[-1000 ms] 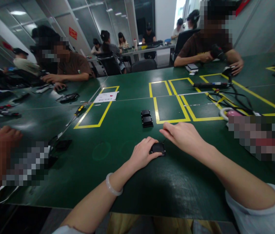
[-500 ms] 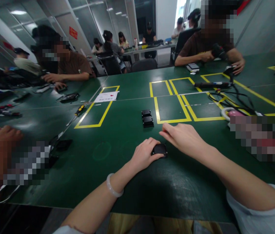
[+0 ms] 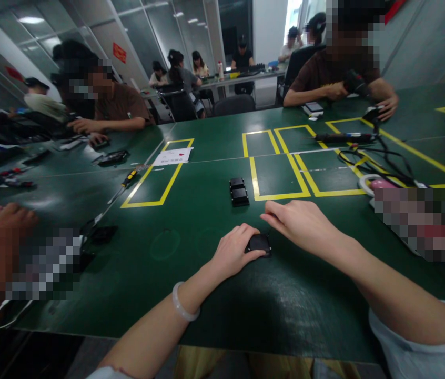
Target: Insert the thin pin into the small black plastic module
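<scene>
On the green table (image 3: 128, 295), the left hand (image 3: 233, 248) grips a small black block (image 3: 260, 243). The right hand (image 3: 299, 223) curls beside it; whether around anything, I can't tell.

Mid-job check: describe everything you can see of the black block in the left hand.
The black block looks roughly square, dark and plastic-like, with a smooth top and small shiny spots at its visible corners. It appears to lie flat on the green table. The left hand holds it, thumb along the near edge, and covers its left part. The right hand is just beyond its far right corner; contact there is unclear.
</scene>
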`<state>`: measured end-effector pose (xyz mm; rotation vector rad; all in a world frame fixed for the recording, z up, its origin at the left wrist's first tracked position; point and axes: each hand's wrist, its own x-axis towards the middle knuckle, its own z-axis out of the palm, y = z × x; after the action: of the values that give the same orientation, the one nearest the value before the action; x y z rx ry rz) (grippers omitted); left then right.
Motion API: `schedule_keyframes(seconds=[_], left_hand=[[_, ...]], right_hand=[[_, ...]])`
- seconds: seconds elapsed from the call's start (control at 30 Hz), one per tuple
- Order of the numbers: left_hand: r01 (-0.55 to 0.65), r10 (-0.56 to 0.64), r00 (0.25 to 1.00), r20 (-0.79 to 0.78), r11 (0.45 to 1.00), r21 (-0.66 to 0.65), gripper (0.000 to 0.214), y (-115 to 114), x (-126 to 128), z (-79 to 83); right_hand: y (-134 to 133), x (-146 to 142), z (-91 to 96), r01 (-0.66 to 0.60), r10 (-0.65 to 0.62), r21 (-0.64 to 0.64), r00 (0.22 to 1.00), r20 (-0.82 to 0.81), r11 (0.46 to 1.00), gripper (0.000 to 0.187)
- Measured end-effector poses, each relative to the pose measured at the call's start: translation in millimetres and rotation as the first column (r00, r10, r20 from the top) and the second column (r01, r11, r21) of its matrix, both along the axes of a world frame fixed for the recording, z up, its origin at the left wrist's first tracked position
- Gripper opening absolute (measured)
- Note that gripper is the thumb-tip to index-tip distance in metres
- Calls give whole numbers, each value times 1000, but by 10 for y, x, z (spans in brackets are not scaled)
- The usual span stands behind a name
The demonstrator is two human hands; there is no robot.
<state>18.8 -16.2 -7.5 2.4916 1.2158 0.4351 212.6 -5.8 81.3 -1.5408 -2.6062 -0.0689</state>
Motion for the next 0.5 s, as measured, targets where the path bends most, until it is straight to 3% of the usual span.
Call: schedule_keyframes(seconds=[0.33, 0.5], left_hand=[[22, -23, 999, -42, 1000, -12, 35, -7, 1, 30], [19, -19, 999, -48, 1000, -4, 36, -6, 5, 24]], right_hand=[[-76, 5, 47, -121, 113, -81, 988, -101, 989, 13], [-74, -30, 34, -28, 26, -42, 998, -51, 999, 23]])
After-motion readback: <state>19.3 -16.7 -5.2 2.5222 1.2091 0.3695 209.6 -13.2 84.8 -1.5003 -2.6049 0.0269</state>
